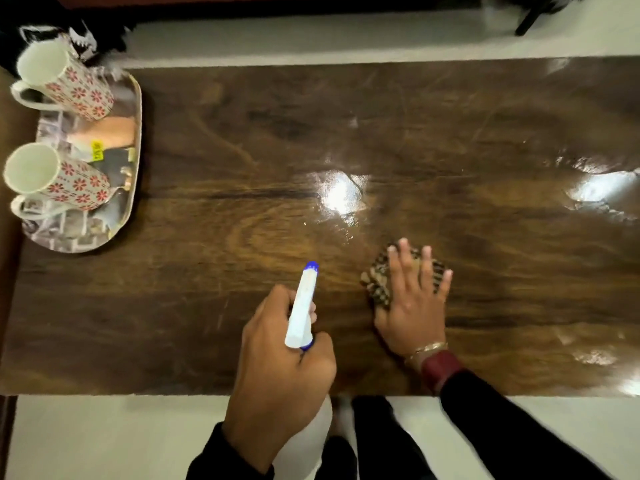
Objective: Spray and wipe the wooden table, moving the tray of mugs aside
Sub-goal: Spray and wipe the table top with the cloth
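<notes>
left hand [277, 368], lowest in the frame, is wrapped round the spray bottle [302, 306], nozzle pointing up the frame over the wooden table [242, 168]; right hand [412, 306], just to its right, lies flat with fingers spread, pressing a checked cloth [375, 282] onto the wood; the step looks like wiping; wet sheen [341, 194] sits just above the cloth, with more at the right edge of the frame, so long overlapping strokes up and right through those pools would serve, palm pressure even, bottle held out of the cloth's path; the tray [139, 109] with its two mugs [65, 81] sits at the upper left, well apart from both hands; the broad middle lies open for sweeping; the table's near edge runs close under both wrists, so strokes toward the body should stop short of it; the wood under the tray cannot be reached where it sits
</notes>
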Tool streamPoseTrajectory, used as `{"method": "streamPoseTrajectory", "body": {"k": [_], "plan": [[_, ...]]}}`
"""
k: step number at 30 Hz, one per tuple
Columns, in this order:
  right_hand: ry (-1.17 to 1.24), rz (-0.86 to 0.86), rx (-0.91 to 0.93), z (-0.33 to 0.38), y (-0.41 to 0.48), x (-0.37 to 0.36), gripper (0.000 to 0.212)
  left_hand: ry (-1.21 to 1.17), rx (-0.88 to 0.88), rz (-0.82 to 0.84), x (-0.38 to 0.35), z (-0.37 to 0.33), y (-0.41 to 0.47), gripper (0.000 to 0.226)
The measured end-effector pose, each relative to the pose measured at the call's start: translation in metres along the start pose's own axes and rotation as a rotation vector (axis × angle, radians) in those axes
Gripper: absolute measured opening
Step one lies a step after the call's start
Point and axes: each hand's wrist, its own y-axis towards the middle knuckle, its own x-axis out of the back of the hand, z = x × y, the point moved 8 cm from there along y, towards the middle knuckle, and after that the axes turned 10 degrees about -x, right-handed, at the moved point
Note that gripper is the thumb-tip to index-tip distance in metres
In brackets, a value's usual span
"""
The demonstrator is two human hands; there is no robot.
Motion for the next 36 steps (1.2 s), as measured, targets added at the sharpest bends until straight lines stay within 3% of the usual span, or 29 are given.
{"method": "streamPoseTrajectory", "body": {"k": [3, 6, 9, 12, 16, 20, 23, 26, 30, 33, 36], "plan": [[0.11, 0.008, -0.276, -0.025, 0.085, 0.032, 0.096, 0.005, 0.008, 0.005, -0.008, -0.004, 0.013, 0.014], [0.112, -0.021, -0.327, 0.02, 0.147, 0.051, 0.095, 0.054, 0.04, -0.008, -0.015, -0.01, 0.034, 0.02], [0.065, -0.034, -0.098, 0.099, 0.156, 0.049, 0.094, 0.072, 0.028, -0.008, -0.021, -0.02, 0.062, 0.017], [-0.045, -0.049, 0.27, 0.158, 0.099, 0.014, 0.062, 0.047, 0.005, -0.031, -0.024, -0.035, 0.091, 0.016], [-0.038, 0.058, 0.414, 0.113, 0.041, -0.006, 0.065, 0.044, -0.007, -0.02, -0.027, -0.046, 0.133, 0.012], [0.007, 0.021, 0.081, 0.002, 0.117, 0.04, 0.103, 0.011, 0.028, -0.005, -0.029, -0.043, 0.157, 0.018], [0.105, 0.011, -0.311, -0.048, 0.214, 0.077, 0.098, 0.029, 0.05, 0.043, -0.034, -0.036, 0.168, 0.024], [0.146, -0.017, -0.467, -0.025, 0.292, 0.098, 0.093, 0.018, 0.048, 0.046, -0.039, -0.027, 0.176, 0.025], [0.06, -0.043, -0.24, 0.078, 0.319, 0.096, 0.092, 0.062, 0.033, 0.031, -0.04, -0.027, 0.182, 0.024], [-0.048, -0.032, 0.062, 0.151, 0.265, 0.07, 0.093, 0.056, 0.012, 0.04, -0.04, -0.026, 0.187, 0.018], [-0.059, 0.03, 0.268, 0.16, 0.185, 0.037, 0.077, 0.029, -0.009, 0.01, -0.033, -0.029, 0.194, 0.018]]}}
